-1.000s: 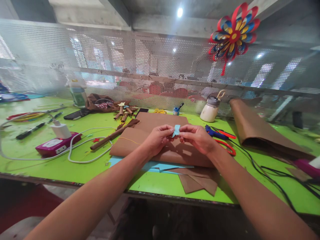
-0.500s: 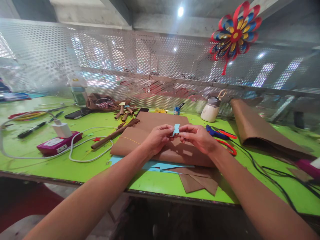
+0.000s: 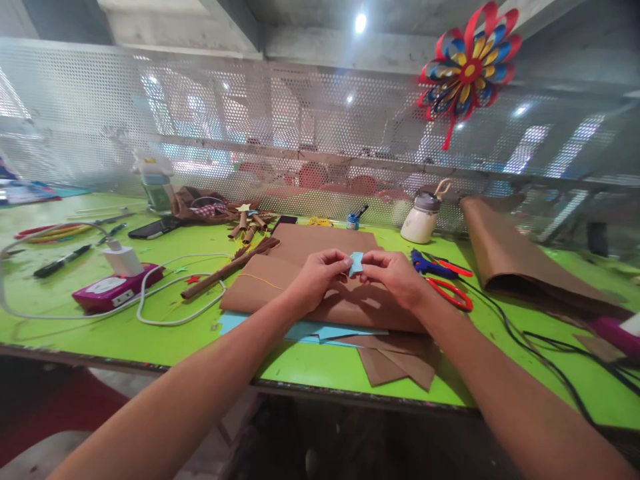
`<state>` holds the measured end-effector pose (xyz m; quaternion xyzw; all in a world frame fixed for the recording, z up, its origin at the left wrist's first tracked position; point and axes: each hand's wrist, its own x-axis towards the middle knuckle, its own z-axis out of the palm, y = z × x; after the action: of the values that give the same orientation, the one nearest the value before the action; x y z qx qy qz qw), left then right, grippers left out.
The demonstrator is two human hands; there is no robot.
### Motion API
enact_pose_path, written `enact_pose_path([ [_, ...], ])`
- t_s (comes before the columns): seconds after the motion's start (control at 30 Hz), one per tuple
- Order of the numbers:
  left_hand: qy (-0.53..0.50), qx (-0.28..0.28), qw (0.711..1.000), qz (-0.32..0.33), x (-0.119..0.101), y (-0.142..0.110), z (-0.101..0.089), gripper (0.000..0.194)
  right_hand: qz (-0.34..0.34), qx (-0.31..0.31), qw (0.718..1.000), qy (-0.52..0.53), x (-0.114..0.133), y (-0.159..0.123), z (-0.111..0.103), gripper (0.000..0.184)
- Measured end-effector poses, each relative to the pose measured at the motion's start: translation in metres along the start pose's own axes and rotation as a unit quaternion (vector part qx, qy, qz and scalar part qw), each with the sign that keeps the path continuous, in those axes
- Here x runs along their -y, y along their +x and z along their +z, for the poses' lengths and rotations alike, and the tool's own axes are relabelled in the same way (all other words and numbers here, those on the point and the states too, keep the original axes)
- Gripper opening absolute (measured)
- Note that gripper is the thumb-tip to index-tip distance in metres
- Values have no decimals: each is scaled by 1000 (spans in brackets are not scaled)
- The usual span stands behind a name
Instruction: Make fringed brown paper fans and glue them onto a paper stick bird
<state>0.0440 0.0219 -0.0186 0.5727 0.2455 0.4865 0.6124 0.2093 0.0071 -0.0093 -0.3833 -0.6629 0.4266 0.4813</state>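
Note:
A small light-blue paper cutout (image 3: 356,264), apparently a star, is pinched between my two hands. My left hand (image 3: 324,275) grips its left side with thumb and fingertips, and my right hand (image 3: 393,275) has fingers closed on its right side. Both hands hover over folded brown paper (image 3: 265,280) lying on the green table. Light-blue paper (image 3: 300,331) sticks out under the brown sheets at the near edge. Right of my right hand lie orange-handled scissors (image 3: 453,295) and a blue glue gun (image 3: 431,264).
At left are a purple power strip (image 3: 117,288) with a white cable, a rolled brown paper stick (image 3: 230,268), a red star (image 3: 193,279) and a phone (image 3: 156,227). A white bottle (image 3: 421,219) stands behind. Large curled brown paper (image 3: 525,257) and black cables lie right.
The blue paper piece has turned a little between my fingers and shifted slightly down and right. My left fingertips have changed their grip on it; other things stay put.

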Motion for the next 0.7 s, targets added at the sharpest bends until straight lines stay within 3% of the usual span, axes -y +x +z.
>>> enact_pose_path([
  [0.17, 122, -25, 992, 22, -5, -4, 6, 18, -4, -47, 994, -102, -6, 2, 1, 14],
  [0.37, 141, 28, 989, 32, 3, -2, 10, 28, -35, -98, 973, -204, -4, 2, 1, 18],
  [0.57, 155, 12, 988, 21, -3, -5, 13, 18, -45, -91, 973, -208, -3, 3, 1, 27],
  [0.7, 71, 10, 997, -18, -7, -4, 10, 19, -21, -80, 984, -160, -4, 4, 0, 27],
])
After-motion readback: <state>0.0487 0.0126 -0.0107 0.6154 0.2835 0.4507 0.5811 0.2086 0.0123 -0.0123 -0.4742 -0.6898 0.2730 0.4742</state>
